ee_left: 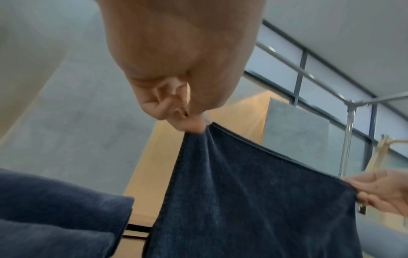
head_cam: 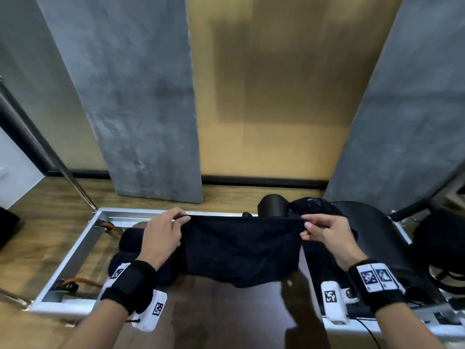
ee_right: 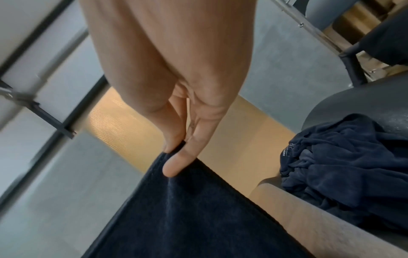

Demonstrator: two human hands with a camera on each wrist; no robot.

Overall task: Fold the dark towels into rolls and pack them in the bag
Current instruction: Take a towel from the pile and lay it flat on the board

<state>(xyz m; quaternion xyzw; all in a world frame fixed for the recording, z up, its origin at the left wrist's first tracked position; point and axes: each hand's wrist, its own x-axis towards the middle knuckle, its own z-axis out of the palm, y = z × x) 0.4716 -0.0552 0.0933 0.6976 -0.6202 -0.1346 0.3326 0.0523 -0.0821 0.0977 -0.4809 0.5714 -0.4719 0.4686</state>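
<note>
Both arms are stretched forward, hands raised level with each other and well apart. Left hand pinches a top corner of the dark towel between thumb and curled fingers. Right hand does the same at the other corner, thumb pressed flat on the cloth.

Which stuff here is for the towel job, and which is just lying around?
For the job:
- dark navy terry towel, held stretched by left hand and right hand
- rolled dark towels
- crumpled navy cloth bag

Lying about:
- black round-backed chair
- orange straps
</note>
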